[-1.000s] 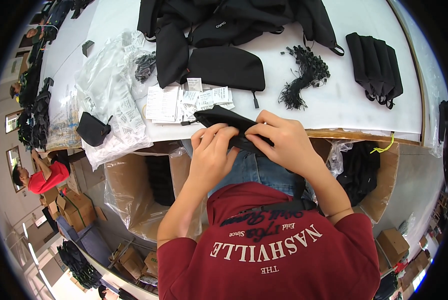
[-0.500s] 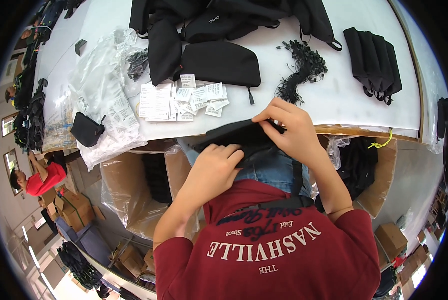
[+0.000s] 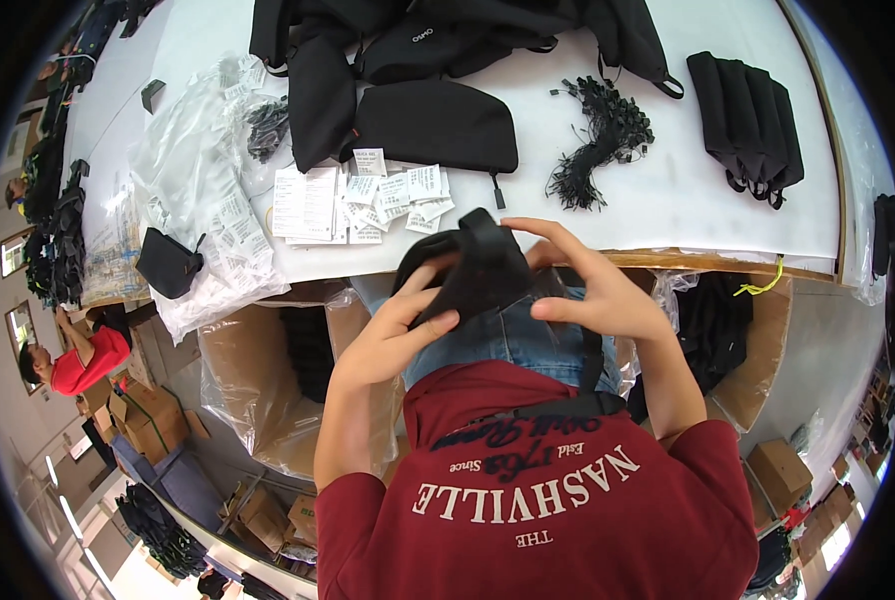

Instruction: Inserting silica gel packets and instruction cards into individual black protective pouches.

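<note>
A small black fabric pouch (image 3: 490, 272) is held up over my lap, at the near edge of the table. Its side facing me is tilted, and a wide black band loops at its top. My left hand (image 3: 390, 338) grips the left part, thumb on the near side and fingers reaching behind or into it; I cannot tell which. Against the right end, my right hand (image 3: 610, 292) has its fingers spread, the index stretched toward the band and the thumb apart below. Just beyond lie white printed labels (image 3: 393, 192) and a flat black zip pouch (image 3: 436, 126).
A bundle of black cord tags (image 3: 600, 140) lies right of the labels, with stacked black pouches (image 3: 746, 125) farther right. Clear plastic bags (image 3: 193, 170) and a small black pouch (image 3: 169, 263) are at left. Lined cardboard boxes (image 3: 258, 375) stand below the table edge.
The pouch has been raised and turned more upright, its band loop now showing on top. My right hand has let go of its pinch and spread its fingers; my left has shifted its grip.
</note>
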{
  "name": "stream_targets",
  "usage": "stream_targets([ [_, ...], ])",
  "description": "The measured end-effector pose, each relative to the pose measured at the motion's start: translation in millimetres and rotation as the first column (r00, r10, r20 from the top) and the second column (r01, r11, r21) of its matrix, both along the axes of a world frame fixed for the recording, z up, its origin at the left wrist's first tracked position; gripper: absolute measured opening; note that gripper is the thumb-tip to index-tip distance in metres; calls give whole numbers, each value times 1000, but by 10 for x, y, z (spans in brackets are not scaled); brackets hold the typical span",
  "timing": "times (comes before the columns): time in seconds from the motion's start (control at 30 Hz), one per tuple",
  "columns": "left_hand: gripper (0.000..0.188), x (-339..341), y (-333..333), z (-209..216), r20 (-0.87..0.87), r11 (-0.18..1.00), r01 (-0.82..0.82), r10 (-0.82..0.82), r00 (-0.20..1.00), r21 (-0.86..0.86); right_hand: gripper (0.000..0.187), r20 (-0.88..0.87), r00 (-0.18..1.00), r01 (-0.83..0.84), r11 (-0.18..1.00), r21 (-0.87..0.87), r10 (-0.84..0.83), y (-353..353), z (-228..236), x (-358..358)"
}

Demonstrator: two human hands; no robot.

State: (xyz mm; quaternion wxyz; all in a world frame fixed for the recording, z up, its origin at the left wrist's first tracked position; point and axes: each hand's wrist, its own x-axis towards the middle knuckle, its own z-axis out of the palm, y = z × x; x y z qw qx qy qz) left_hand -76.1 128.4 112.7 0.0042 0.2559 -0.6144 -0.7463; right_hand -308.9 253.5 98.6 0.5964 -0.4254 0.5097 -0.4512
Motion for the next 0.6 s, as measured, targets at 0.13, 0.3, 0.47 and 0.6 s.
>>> stream_targets([
  [0.13, 30, -15, 39, -58, -33, 996, -87, 87, 996, 7, 78, 64, 998, 21, 997, 71, -25, 51, -120, 115],
  [0.3, 28, 154, -70, -113, 137, 963, -249, 261, 956, -99, 80, 556, 824, 67, 994, 90, -106, 72, -35, -57],
  [0.47, 26, 192, -197, 57, 292, 999, 38, -38, 956, 7, 68, 941, 278, 220, 940, -259, 194, 189, -368, -277],
  [0.6, 25, 162, -118, 109, 286, 999, 21, -10, 958, -36, 81, 965, 135, 280, 925, -256, 226, 134, -450, -317],
])
